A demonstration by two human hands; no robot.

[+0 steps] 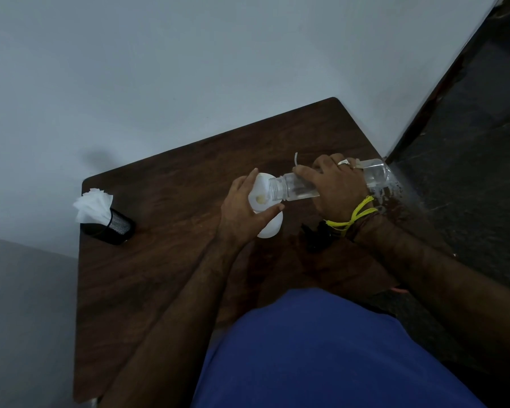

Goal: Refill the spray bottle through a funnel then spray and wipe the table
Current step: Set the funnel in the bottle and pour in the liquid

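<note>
A: Spray bottle [270, 228] — where is it in the head view?

B: Near the middle of the dark wooden table [165, 219], a white body standing under the left hand [242, 213]. A white funnel [261, 192] sits in its top, and the left hand is wrapped around funnel and bottle neck, thumb across the front.

A: And the other hand?

B: The right hand [333, 187] is clamped around a clear water bottle [374, 175], tipped almost flat, its open mouth resting over the funnel's rim. Some clear liquid shows in the raised end. A ring sits on one finger, and yellow threads [354, 216] are tied at the wrist.

A: Anything else on the table?

B: A black mesh holder [115, 228] stuffed with white tissues [92, 206] stands at the left edge, well apart from the hands. Just beside the right wrist lies a dark object, too dim to identify. A thin white tube [296, 159] pokes up behind the right hand's fingers.
</note>
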